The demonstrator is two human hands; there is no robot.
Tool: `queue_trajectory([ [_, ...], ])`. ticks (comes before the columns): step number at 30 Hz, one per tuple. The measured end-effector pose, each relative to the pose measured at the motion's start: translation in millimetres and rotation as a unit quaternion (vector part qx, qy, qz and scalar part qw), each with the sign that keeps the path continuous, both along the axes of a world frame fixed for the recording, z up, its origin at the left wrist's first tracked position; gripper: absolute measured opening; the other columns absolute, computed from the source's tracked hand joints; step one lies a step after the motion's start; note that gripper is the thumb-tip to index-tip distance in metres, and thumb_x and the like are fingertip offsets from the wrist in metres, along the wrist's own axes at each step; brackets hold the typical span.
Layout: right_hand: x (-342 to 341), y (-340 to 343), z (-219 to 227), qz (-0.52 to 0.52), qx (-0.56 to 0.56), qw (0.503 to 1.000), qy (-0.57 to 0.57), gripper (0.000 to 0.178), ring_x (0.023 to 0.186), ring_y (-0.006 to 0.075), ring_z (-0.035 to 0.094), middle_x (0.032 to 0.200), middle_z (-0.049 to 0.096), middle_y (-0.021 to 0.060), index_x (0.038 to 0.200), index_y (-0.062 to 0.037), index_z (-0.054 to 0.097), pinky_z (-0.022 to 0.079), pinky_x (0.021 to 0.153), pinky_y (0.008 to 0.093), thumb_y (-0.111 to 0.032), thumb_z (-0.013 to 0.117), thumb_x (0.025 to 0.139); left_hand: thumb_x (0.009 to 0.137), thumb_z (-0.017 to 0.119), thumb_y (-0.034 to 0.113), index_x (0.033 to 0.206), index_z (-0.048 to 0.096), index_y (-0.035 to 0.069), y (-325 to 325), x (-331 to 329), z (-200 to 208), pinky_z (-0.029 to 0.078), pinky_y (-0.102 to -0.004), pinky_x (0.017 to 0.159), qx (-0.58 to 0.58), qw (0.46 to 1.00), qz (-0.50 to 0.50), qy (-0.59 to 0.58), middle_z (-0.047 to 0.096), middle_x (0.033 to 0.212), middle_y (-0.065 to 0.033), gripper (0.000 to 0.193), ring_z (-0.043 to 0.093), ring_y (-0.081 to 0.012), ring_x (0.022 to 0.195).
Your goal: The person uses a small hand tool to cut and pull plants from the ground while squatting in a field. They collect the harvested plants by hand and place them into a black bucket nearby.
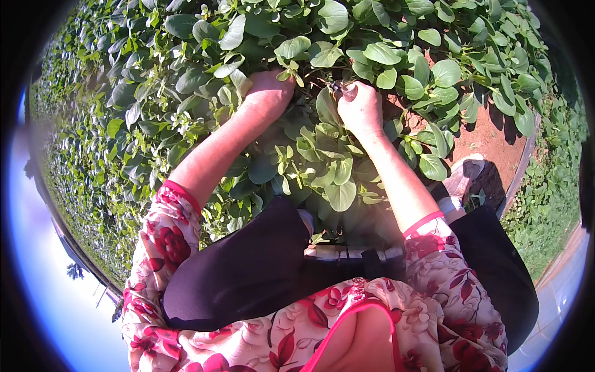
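Broad-leaved green plants (339,193) grow densely around both of my hands. My left hand (271,94) is closed low among the leaves, around part of a leafy green plant (289,69). Foliage and shadow cover most of its fingers. Just to the right, my right hand (361,110) is closed, its thumb side toward the left hand. A small dark, shiny object (338,85) shows at its fingers, too small and too shaded to name. Between the two hands is a narrow gap with thin stems and an upright leaf (326,106).
Reddish bare soil (489,139) shows on the right, beside my shoe (466,177). A pale edging strip (527,155) runs along the bed, with more low greenery (558,167) beyond it. My bent knees (238,266) frame the plants nearest me.
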State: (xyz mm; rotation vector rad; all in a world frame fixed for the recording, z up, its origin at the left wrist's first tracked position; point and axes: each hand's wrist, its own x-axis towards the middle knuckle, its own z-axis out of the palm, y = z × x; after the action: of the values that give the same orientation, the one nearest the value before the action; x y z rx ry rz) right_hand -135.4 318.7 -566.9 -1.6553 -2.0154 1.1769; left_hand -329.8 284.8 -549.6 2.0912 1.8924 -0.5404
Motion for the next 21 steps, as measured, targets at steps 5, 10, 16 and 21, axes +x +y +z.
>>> queue_trajectory([
  [5, 10, -8, 32, 0.115, 0.082, 0.99, 0.021, 0.02, 0.063, 0.0289, 0.066, 0.068, 0.065, 0.0146, 0.096, -0.0079, 0.068, 0.052, 0.059, 0.0365, -0.009, 0.062, 0.078, 0.082, 0.053, 0.015, 0.11, 0.053, 0.006, -33, -11, -14, 0.049, -0.0377, 0.05, 0.126, 0.99, -0.057, -0.029, 0.064, 0.08, -0.0079, 0.03, 0.065, -0.0232, 0.069],
  [10, 52, -2, 50, 0.088, 0.05, 0.995, 0.0, 0.019, 0.066, 0.0251, 0.068, 0.072, 0.067, 0.013, 0.096, -0.0064, 0.068, 0.052, 0.061, 0.0318, -0.008, 0.067, 0.078, 0.08, 0.055, 0.014, 0.113, 0.049, 0.011, -57, 8, 24, 0.05, -0.0398, 0.053, 0.033, 0.989, -0.042, -0.141, 0.059, 0.089, -0.0106, 0.033, 0.063, -0.028, 0.072],
  [16, 71, 2, 69, 0.121, 0.069, 0.99, -0.012, 0.025, 0.064, 0.0221, 0.067, 0.075, 0.068, 0.0146, 0.1, -0.0068, 0.068, 0.051, 0.062, 0.0304, -0.001, 0.063, 0.076, 0.08, 0.057, 0.024, 0.131, 0.039, 0.015, -79, 16, 31, 0.049, -0.0456, 0.075, -0.029, 0.975, -0.165, -0.148, 0.056, 0.107, -0.0125, 0.055, 0.061, -0.0321, 0.087],
  [21, 72, 4, 87, 0.166, -0.013, 0.985, -0.049, 0.028, 0.068, 0.0267, 0.067, 0.075, 0.067, 0.013, 0.098, -0.0099, 0.069, 0.052, 0.064, 0.0348, -0.003, 0.064, 0.071, 0.069, 0.07, 0.024, 0.132, 0.039, 0.009, -86, 19, 39, 0.042, -0.0553, 0.089, -0.048, 0.977, -0.136, -0.156, 0.048, 0.126, -0.0164, 0.072, 0.054, -0.0372, 0.108],
])
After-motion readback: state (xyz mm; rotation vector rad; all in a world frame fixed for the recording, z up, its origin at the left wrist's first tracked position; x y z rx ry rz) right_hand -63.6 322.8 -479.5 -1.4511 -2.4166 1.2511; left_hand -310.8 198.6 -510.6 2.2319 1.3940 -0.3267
